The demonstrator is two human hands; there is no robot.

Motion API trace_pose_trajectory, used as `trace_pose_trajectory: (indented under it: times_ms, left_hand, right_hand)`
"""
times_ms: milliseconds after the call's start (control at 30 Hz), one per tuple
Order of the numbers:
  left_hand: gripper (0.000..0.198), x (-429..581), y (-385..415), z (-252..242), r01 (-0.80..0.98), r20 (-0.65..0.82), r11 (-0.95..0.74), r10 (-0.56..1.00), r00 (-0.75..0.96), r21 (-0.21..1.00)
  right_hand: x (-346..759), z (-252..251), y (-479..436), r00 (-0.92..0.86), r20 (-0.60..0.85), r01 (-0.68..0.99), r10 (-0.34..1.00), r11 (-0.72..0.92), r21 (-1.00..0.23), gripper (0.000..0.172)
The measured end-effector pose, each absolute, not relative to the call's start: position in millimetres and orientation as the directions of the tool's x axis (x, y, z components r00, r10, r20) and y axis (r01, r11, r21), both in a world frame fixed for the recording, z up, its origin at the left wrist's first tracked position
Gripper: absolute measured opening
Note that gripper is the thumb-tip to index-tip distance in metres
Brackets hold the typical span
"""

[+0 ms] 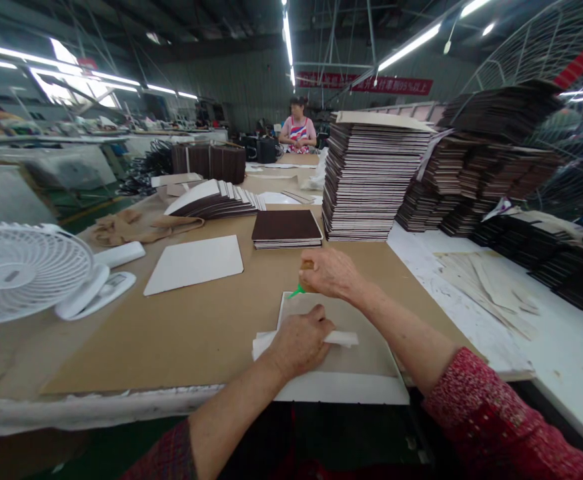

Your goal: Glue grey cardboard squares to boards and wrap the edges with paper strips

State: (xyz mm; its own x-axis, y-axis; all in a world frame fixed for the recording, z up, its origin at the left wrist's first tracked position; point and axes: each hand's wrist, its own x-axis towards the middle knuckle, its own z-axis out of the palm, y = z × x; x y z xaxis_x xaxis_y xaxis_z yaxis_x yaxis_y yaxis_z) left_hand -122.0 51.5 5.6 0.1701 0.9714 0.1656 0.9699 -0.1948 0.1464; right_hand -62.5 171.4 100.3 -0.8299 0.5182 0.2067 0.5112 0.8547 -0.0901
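My right hand point(332, 272) is closed round a small brownish bottle point(307, 265) with a green nozzle point(297, 290). The nozzle points down at the upper left corner of a grey-beige panel with a pale edge point(361, 320). My left hand point(301, 340) rests on the same panel, its fingers curled over a bundle of white strips point(344, 339). The strips stick out on both sides of that hand; whether they are paper or cloth I cannot tell. A white band point(341, 389) runs along the panel's near side, by the table edge.
Beyond my hands lies a short stack of dark brown boards point(286, 228), with a tall stack point(371, 180) to its right. A white board point(196, 263) and a white fan point(26, 273) are on the left. Across the table sits another person point(299, 130).
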Motion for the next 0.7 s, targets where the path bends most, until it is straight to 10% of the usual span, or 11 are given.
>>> trace_pose_trajectory:
  times_ms: [700]
  left_hand:
    - [0.017, -117.8, 51.1, 7.7, 0.976, 0.137, -0.163, 0.980, 0.143, 0.144]
  right_hand:
    - [-17.8, 101.5, 190.1, -0.758, 0.197, 0.619, 0.622, 0.781, -0.080, 0.020]
